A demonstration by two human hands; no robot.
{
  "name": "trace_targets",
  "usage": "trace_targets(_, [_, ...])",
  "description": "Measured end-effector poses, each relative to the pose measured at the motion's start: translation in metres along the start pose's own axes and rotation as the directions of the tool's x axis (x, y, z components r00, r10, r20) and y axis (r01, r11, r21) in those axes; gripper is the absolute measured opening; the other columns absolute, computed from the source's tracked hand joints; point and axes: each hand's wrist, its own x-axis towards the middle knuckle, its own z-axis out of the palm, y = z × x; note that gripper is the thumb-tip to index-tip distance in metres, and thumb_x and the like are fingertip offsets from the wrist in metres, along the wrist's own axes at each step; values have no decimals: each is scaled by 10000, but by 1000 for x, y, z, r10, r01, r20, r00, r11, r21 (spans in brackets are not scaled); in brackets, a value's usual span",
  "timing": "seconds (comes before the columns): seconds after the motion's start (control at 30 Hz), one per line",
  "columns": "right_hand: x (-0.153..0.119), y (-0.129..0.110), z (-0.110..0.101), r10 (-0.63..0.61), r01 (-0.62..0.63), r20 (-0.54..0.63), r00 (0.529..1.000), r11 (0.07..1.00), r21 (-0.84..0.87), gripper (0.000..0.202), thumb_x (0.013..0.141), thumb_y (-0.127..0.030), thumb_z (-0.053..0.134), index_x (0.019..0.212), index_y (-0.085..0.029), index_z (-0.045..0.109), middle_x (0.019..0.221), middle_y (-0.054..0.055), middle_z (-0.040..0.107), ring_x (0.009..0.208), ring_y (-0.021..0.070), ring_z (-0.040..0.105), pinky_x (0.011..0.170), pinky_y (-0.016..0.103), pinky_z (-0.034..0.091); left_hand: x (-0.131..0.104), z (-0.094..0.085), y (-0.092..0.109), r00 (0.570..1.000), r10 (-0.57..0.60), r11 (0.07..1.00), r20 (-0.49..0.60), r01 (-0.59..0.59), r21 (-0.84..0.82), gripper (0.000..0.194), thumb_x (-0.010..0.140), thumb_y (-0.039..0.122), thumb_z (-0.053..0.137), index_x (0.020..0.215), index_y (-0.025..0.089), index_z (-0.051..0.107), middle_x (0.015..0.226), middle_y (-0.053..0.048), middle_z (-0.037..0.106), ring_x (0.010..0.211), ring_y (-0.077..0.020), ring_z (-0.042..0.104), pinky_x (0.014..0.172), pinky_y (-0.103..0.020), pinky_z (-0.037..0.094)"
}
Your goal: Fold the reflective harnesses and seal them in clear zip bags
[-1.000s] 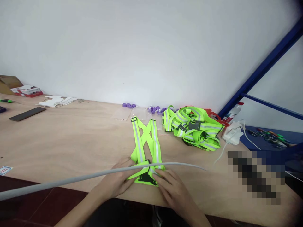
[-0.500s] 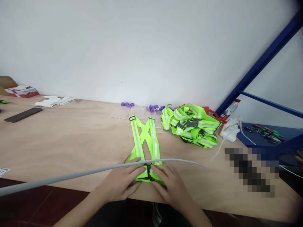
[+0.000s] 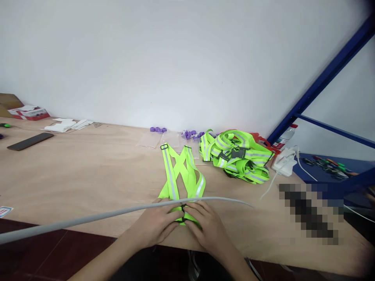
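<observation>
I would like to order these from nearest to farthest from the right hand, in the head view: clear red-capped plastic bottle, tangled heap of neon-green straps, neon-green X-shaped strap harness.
1. Neon-green X-shaped strap harness: touched by the right hand.
2. Tangled heap of neon-green straps: ahead, to the right.
3. Clear red-capped plastic bottle: behind the heap, farther right.

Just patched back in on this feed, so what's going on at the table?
A person has both bare hands on a yellow-green reflective strap harness laid out on the wooden table. The left hand and right hand are at its near end, fingers on either side of a black buckle; whether it is fastened I can't tell. The harness's right-hand strap bows outward. A jumbled pile of similar straps lies beyond, to the right.
</observation>
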Motion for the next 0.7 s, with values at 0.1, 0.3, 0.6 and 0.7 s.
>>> trace_targets(0.1, [0,-2,-1,7,-6,-18,1000,1000,9,345,862,-126,678,1192,-226,686,1214,75,719,1135,268,627,981,436,537,3,-3,2,1000,4,1000,-13,-4,0,211,1019,231,504,1184,245,635,1258,-81,657,1110,-243,628,960,-390,520])
trace_targets(0.3, [0,-5,-11,20,-25,-111,994,999,-38,344,869,-186,677,1206,-255,691,1108,90,712,1025,263,664,881,420,568,4,-19,5,998,27,1000,-59,-27,9,348,973,330,609,1316,270,603,1365,-89,613,1290,-287,531,1100,-464,444])
trace_targets(0.6, [17,45,-39,143,-145,29,989,984,104,348,1008,-304,471,1289,-240,665,1401,94,627,1309,258,564,1069,439,472,37,-52,-49,990,-102,994,-100,104,14,347,1050,359,449,1306,225,640,1315,-70,678,1247,-248,598,1066,-418,479])
trace_targets(0.7, [51,73,-40,341,-349,84,936,931,108,284,962,-333,520,1113,-221,733,1158,81,744,1074,254,678,922,383,529,67,-45,-69,988,-153,987,-31,155,50,375,1052,354,418,1315,195,632,1298,-91,683,1223,-268,610,1038,-435,488])
